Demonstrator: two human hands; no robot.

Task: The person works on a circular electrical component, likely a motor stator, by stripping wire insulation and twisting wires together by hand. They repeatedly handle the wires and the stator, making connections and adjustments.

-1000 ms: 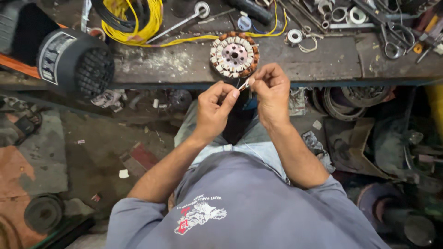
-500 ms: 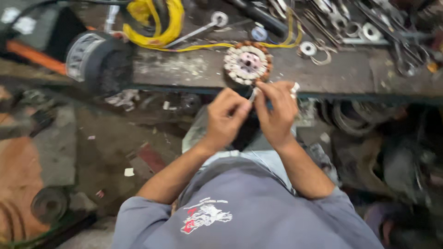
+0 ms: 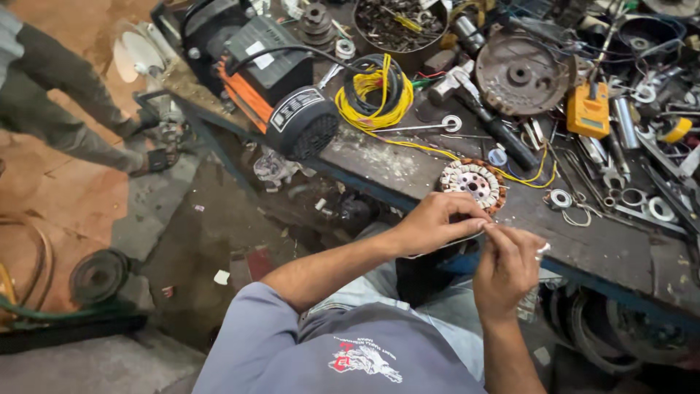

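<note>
Head view shows the left hand [image 3: 436,222] and right hand [image 3: 508,264] drawn together at the near edge of the dark, grimy metal workbench [image 3: 583,244], fingertips pinched on something thin and pale, too small to identify; just beyond them lies the round copper-wound stator with white pole tips [image 3: 472,183]; farther off sit a yellow wire coil [image 3: 373,95] and a black electric motor [image 3: 281,91]; a steady, close grip low over the bench looks wisest.
</note>
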